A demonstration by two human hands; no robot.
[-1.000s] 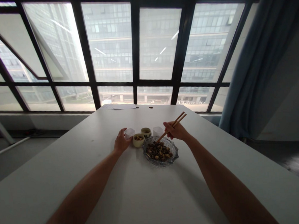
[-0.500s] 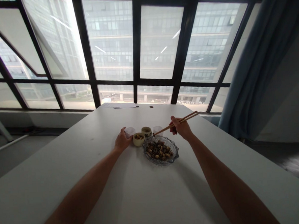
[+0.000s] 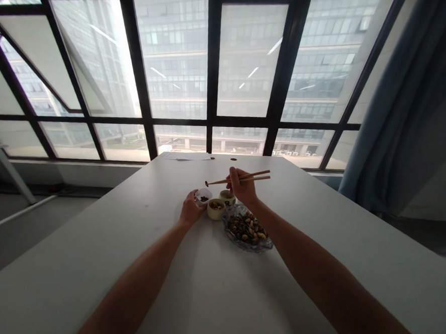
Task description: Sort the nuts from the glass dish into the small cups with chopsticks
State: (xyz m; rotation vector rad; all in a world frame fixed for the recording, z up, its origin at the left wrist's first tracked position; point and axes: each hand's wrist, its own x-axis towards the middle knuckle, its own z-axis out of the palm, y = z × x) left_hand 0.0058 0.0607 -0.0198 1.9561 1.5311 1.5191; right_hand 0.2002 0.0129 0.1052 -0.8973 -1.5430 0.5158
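My right hand is closed around a pair of wooden chopsticks, whose tips pinch a small dark seed above and behind the cups. With its fingers round the side, my left hand holds a small clear cup that has dark seeds in it. Touching its right side is a cream cup with nuts inside. A second cream cup with dark markings stands behind, partly under my right hand. A scalloped glass bowl of mixed nuts and seeds sits nearer, its right side partly covered by my right forearm.
All of this stands on a long white table. White papers and two small dark discs lie at its far end. Beyond are large windows, with a blue curtain at the right.
My right hand has moved left with the chopsticks, carrying a dark seed from over the bowl towards the clear cup. The view has shifted slightly. My left hand still holds its cup.
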